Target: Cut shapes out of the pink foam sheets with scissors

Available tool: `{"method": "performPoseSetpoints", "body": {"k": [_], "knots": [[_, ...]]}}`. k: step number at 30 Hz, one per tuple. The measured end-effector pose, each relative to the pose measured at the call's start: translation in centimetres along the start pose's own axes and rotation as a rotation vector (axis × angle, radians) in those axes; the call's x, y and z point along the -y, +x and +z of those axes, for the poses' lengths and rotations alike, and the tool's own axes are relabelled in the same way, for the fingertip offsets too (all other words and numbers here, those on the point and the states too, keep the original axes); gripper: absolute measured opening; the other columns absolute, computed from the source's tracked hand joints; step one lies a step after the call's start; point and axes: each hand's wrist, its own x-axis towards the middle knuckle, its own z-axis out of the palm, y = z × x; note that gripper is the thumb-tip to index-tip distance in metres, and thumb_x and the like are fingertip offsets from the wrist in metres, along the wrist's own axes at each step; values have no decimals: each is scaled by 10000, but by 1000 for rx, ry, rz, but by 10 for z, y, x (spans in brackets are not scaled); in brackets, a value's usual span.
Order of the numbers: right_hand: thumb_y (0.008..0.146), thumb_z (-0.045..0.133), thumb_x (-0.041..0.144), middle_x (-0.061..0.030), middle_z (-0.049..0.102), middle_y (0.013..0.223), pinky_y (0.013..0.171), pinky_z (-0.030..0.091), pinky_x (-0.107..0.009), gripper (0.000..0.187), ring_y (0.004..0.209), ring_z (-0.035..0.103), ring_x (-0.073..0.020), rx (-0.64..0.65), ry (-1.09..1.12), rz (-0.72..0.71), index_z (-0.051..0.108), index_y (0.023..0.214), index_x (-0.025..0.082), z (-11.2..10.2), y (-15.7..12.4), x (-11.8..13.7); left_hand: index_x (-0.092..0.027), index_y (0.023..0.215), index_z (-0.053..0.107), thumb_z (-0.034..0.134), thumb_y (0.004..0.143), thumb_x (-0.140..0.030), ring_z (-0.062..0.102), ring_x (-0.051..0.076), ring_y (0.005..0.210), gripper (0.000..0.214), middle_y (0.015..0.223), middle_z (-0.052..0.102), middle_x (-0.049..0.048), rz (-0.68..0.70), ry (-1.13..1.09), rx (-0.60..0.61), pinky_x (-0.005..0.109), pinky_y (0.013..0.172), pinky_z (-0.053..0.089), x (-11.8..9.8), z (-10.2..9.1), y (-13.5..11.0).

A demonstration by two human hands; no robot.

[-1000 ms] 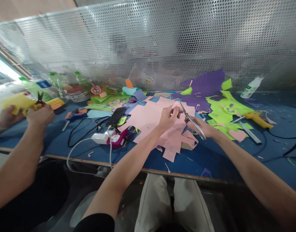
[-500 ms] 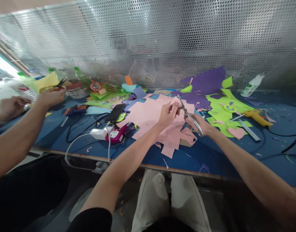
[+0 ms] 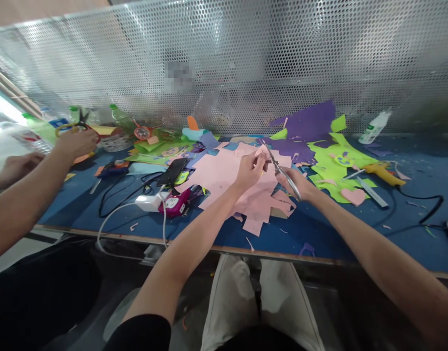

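Observation:
My left hand [image 3: 250,169] pinches a small piece of pink felt-like sheet [image 3: 261,150] above the middle of the table. My right hand [image 3: 297,184] is closed round the handles of metal scissors [image 3: 281,170]. Their blades point up and to the left, right beside the pink piece; whether they touch it I cannot tell. Under both hands lies a heap of larger pink sheets [image 3: 216,170] with cut edges. A pink heart cutout [image 3: 353,196] rests to the right, at the edge of a ragged lime-green sheet [image 3: 321,168].
At left, a co-worker's hand [image 3: 75,144] holds scissors [image 3: 81,124]. A yellow glue gun [image 3: 384,173], a cutter knife [image 3: 372,192] and a white bottle [image 3: 374,127] are at right. A phone [image 3: 173,171], a magenta adapter [image 3: 175,203] and cables lie left of the pink heap. Purple sheet [image 3: 311,124] leans behind.
The scissors in my right hand and the pink piece in my left have shifted slightly, and the piece is turned differently. At left, the co-worker's yellow sheet has dropped and their scissors stand more upright.

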Motion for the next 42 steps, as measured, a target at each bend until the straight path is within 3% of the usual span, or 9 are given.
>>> {"method": "performPoseSetpoints", "body": {"k": [5,11,19,27,31,37,42], "knots": [[880,254,801,17,464,550,505,328,-270,632,503,458,-138,40,118,24,416,668,228,1,-2,1,-156,611,585,428,1041,-464,535,88,502,552,538,604,10,18,-5,7,232,561,410,0,1,-1],[899,326,760,20,436,518,497,264,-264,598,494,393,-124,-1,13,21,421,648,227,-2,-3,1,-155,622,595,419,1046,-475,541,91,505,559,544,612,17,10,-24,8,230,562,416,-1,1,-1],[880,228,807,3,479,553,516,310,-277,656,525,440,-152,45,3,-26,474,723,220,-5,-1,2,-150,691,636,492,993,-322,527,87,534,376,541,578,-16,44,58,72,224,586,401,0,0,1],[908,361,726,23,431,506,485,244,-264,582,475,382,-113,-12,10,65,456,636,220,-4,-3,-1,-156,772,649,445,1025,-391,520,103,558,401,576,574,-11,8,105,37,242,582,379,-2,0,2],[910,476,622,20,446,495,478,244,-257,502,470,385,-108,22,-39,79,434,605,225,-12,-1,-4,-173,831,617,442,1036,-399,495,103,536,352,575,544,-32,-23,99,-5,251,585,376,-3,2,1],[932,425,620,9,497,521,472,316,-255,478,476,466,-136,121,-39,115,485,675,221,-20,-2,-10,-187,794,548,463,1033,-335,492,87,531,293,582,538,-49,-31,-14,31,242,608,391,-9,4,-3],[928,430,640,-8,543,634,550,394,-286,459,563,507,-166,79,-12,2,504,771,215,-14,-8,-5,-182,815,568,459,1026,-294,507,82,550,262,592,559,-48,20,-36,97,233,634,404,-13,4,-6]]}}
